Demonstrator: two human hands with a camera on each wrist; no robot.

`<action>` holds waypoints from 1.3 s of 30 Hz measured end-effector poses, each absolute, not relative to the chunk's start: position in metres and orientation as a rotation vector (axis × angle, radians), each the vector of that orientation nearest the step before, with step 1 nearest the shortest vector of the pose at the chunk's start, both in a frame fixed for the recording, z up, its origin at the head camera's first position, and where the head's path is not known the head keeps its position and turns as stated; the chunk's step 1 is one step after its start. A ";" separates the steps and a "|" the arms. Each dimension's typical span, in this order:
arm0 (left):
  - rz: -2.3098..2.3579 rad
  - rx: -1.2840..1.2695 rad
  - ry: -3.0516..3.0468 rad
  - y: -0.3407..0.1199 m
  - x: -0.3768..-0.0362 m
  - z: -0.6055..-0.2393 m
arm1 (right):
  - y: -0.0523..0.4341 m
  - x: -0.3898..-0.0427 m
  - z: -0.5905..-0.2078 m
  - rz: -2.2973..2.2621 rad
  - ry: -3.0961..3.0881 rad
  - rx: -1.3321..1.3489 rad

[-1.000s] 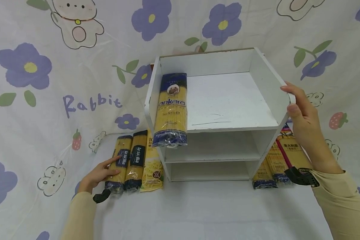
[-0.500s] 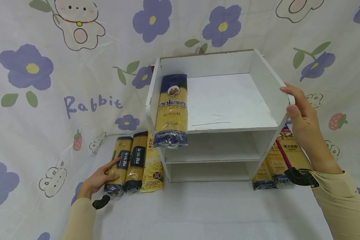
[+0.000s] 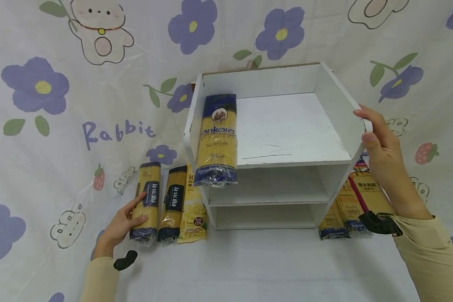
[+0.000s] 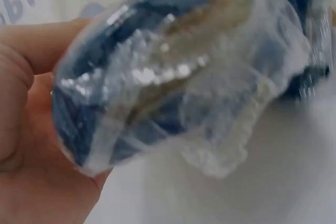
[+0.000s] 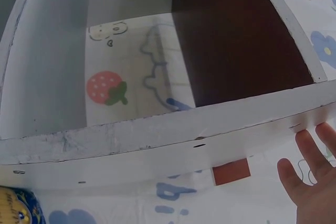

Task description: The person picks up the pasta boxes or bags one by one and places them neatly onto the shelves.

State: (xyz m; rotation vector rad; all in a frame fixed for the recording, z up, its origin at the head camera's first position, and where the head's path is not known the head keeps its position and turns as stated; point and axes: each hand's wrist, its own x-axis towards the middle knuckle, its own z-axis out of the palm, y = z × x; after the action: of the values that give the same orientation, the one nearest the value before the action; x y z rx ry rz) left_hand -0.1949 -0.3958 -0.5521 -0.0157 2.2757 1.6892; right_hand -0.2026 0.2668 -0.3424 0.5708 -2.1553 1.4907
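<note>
The left hand [image 3: 122, 222] grips the leftmost La Sicilia spaghetti packet [image 3: 146, 202], fingers and thumb curled round its lower half, and the packet sits tilted a little apart from the second La Sicilia packet [image 3: 171, 204], with a narrow strip of cloth showing between them. In the left wrist view the packet's crimped blue end [image 4: 173, 77] fills most of the frame, blurred, with the palm [image 4: 31, 145] under it. A third, yellow pasta bag [image 3: 192, 209] lies just beside the second packet and against the left foot of the white shelf unit [image 3: 336, 105]. The right hand [image 3: 381, 155] holds the front corner of the unit's right side wall, fingers over the top edge and thumb on the outer face; the right wrist view shows fingertips [image 5: 310, 150] touching the white board edge. An Ankara spaghetti packet [image 3: 217, 138] lies on the top tier against the left wall, its blue end overhanging the front edge. To the right of it the top tier is bare white board up to the right wall. The 2 lower tiers show open fronts. More pasta packets [image 3: 347, 205] lie at the unit's right foot, partly hidden behind the right wrist. The flowered cloth [image 3: 249, 268] in front of the unit is open between the 2 sleeves.
</note>
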 end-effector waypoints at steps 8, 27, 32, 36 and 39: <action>1.791 0.147 2.335 -0.370 -0.192 -0.509 | 0.267 -0.202 -0.343 1.475 -2.149 0.574; 2.102 0.518 2.361 -0.291 -0.159 -0.399 | 0.263 -0.198 -0.337 1.552 -2.170 0.497; 2.182 0.642 2.373 -0.272 -0.144 -0.374 | 0.265 -0.201 -0.340 1.542 -2.156 0.541; 2.219 0.720 2.396 -0.256 -0.134 -0.357 | 0.267 -0.203 -0.343 1.518 -2.138 0.587; 2.244 0.830 2.400 -0.246 -0.127 -0.346 | 0.266 -0.202 -0.342 1.514 -2.137 0.582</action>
State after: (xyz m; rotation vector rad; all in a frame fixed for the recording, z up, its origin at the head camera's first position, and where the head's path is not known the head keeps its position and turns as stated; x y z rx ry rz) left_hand -0.1268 -0.2458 -0.3464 0.8299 2.4000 2.2444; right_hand -0.2023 0.2663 -0.3424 0.5822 -2.1370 1.5142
